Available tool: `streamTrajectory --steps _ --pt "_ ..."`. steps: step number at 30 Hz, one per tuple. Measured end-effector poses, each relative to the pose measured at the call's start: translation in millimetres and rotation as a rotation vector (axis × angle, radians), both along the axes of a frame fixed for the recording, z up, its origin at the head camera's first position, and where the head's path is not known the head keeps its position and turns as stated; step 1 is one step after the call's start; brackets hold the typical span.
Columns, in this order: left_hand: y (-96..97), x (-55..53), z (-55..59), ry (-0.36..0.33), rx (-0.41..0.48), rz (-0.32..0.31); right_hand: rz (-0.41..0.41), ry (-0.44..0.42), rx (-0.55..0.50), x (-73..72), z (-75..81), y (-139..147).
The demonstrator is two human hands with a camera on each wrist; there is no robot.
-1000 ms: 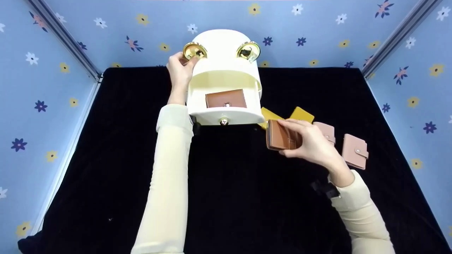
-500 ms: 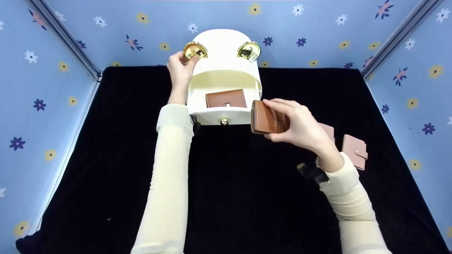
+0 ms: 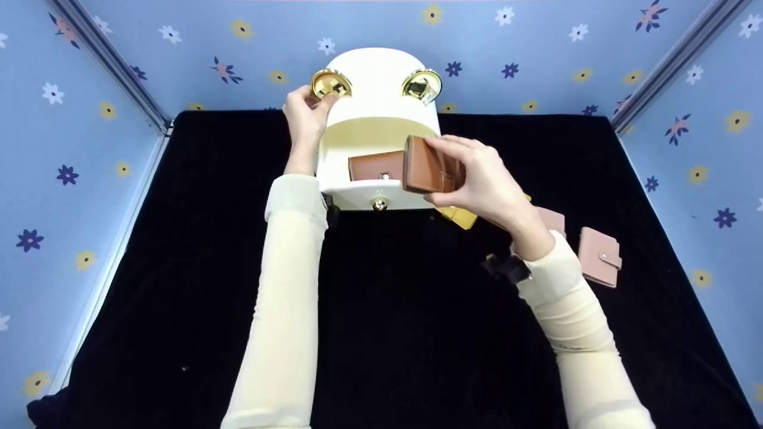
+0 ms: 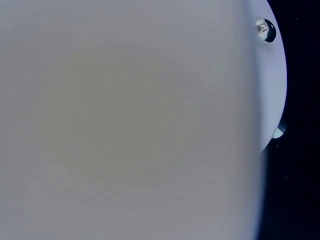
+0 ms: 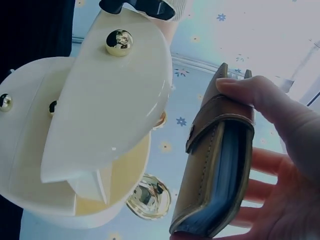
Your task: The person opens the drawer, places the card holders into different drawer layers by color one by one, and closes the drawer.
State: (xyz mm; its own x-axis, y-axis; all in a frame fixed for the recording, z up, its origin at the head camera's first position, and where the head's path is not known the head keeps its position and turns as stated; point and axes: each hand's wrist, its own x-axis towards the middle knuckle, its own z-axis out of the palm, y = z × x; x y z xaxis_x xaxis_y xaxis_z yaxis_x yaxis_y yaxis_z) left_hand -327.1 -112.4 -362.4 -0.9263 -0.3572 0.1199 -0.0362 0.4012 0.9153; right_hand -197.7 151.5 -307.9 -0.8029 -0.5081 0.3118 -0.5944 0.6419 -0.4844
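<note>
Over the right side of the open drawer (image 3: 347, 195), by the head view: brown wallet (image 3: 422, 168), grasped between thumb and fingers of the right hand (image 3: 486, 179) — drawer lies leftward of those fingertips. Held wallet's long axis steep in right wrist view; second wallet (image 3: 372, 167) inside lies crosswise. Left hand (image 3: 306, 122), farther off, pinches the gold disc (image 3: 325, 83).

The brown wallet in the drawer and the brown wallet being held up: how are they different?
The drawer wallet rests inside the white drawer; the held wallet is in the right grip. The held wallet shows its bluish inside in the right wrist view; the drawer wallet's inside isn't seen. Both are brown.
</note>
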Motion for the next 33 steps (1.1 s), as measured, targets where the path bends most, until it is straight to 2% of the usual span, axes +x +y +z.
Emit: streamTrajectory --steps 16,21,33 --pt "0.8 -0.1 -0.5 0.025 -0.002 0.001 -0.033 0.033 -0.047 -28.8 -3.1 -39.0" --pt "0.8 -0.2 -0.7 0.016 -0.006 -0.002 -0.021 0.036 -0.070 -37.6 -6.6 -50.6" --pt "0.2 -1.2 0.1 -0.003 0.029 0.005 0.000 -0.009 -0.024 -52.2 -12.5 -68.6"
